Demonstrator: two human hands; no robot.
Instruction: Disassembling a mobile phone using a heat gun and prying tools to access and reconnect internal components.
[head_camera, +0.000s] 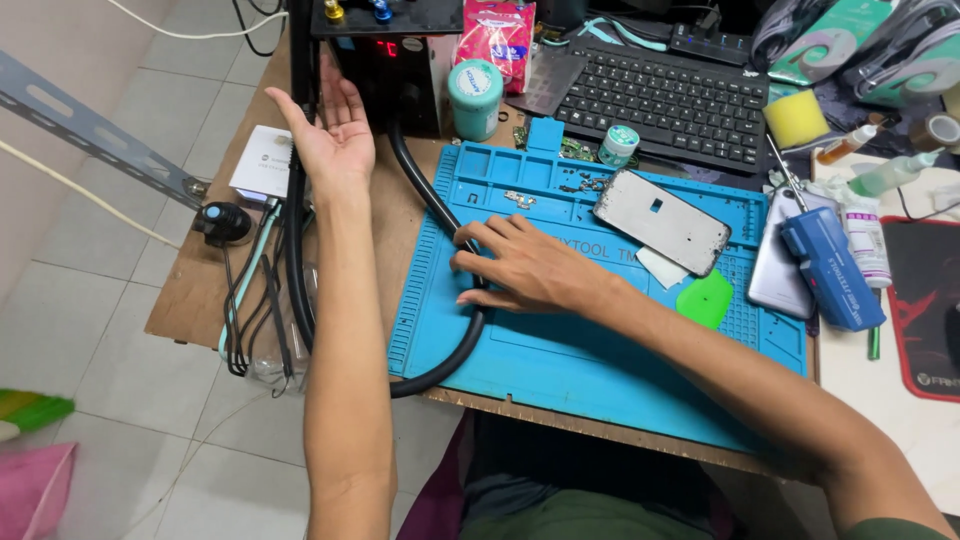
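My left hand (333, 137) is stretched out to the far left of the bench, palm up and fingers spread, beside the black box with a red display (385, 60) and the upright black pole (301, 60). It holds nothing. My right hand (520, 268) rests on the blue work mat (610, 350), its fingers curled around the thick black hose (440, 215) that loops from the box across the mat's left edge. A silver phone back panel (662, 220) lies on the mat just right of that hand, beside a green pick (706, 298).
A black keyboard (665, 100) sits behind the mat, with a teal can (475, 97) and a small jar (619, 145). At right lie a blue electric screwdriver (830, 268), a phone, bottles and a yellow sponge (796, 117). Cables (255, 300) hang off the left edge.
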